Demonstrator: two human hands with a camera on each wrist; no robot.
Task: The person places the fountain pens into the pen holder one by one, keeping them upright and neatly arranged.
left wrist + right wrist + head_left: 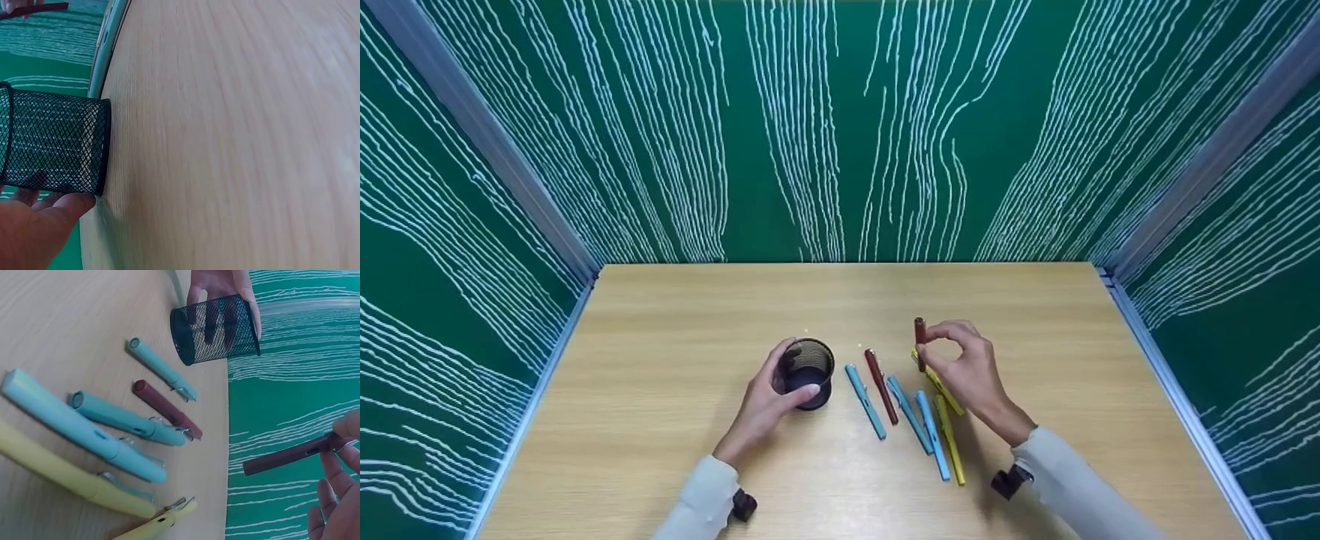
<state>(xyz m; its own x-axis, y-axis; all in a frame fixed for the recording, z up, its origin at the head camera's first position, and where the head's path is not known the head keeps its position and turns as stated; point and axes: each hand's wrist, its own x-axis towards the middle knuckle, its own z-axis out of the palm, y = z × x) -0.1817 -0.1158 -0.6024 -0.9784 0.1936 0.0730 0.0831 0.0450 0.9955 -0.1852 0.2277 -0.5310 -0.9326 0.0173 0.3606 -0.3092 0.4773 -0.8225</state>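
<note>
My left hand (765,407) curls round a black mesh pen cup (811,351) standing upright on the table, thumb over the near rim. The cup's dark bottom shows through its mouth. Between thumb and fingertips, my right hand (973,369) pinches a dark red pen (919,331), held up off the table with nearly upright tilt. In the right wrist view this pen (287,455) shows whole apart from the end in the fingers. Just below that hand lies a yellow pen (947,391), partly covered by it in the head view.
Between the hands lie a teal pen (866,403), another dark red pen (880,385), a second teal pen (910,415), a light blue pen (933,435) and another yellow pen (949,441). Green panels with white lines (840,135) wall the wooden table (675,315) at back and sides.
</note>
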